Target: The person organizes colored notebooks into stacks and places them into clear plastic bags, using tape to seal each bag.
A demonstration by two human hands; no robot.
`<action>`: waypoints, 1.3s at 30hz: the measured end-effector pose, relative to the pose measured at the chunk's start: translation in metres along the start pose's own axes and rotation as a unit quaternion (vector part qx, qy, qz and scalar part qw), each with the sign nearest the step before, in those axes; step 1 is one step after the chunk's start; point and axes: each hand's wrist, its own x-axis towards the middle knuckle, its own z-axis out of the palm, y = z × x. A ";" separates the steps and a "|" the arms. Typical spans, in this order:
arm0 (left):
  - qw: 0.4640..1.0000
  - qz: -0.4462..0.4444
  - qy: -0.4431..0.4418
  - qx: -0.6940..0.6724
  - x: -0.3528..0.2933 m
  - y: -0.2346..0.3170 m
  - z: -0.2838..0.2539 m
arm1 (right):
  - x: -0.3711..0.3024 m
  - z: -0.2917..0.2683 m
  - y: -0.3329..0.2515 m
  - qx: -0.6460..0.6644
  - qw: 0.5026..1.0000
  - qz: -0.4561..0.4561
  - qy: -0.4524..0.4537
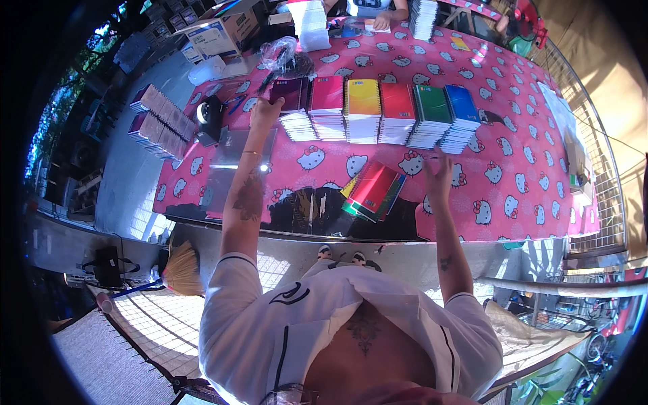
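Note:
A row of spiral notebook stacks runs across the table: purple [291,94], pink [328,94], yellow [363,96], red [397,101], green [432,103] and blue [462,104]. At the row's left end, my left hand [267,112] has its fingers closed at the left edge of the purple stack's top notebook. My right hand [439,171] is just in front of the green and blue stacks, fingers apart, with nothing visible in it. Between my arms lies a fanned pile of mixed-colour notebooks [374,192], a red one on top.
A pink patterned cloth [499,196] covers the table. Left stand a black tape dispenser [208,118] and wrapped notebook bundles [160,125]. Crumpled clear plastic [278,54] and a cardboard box [216,35] lie farther back. Across the table, another person's hand [382,21] rests beside tall white stacks.

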 end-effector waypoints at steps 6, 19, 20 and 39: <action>0.999 -0.026 0.012 0.045 -0.028 0.033 -0.013 | -0.088 0.065 0.010 0.355 0.889 0.281 -0.064; 0.897 -0.110 -0.046 -0.427 -0.036 0.001 -0.007 | -0.083 0.143 -0.023 0.226 0.936 0.247 -0.112; 0.904 -0.095 -0.039 -0.415 -0.041 -0.001 -0.013 | -0.089 0.152 -0.029 0.206 0.942 0.243 -0.105; 0.948 0.267 -0.122 -0.120 -0.203 -0.045 -0.011 | -0.092 0.167 -0.089 0.308 0.848 0.385 -0.196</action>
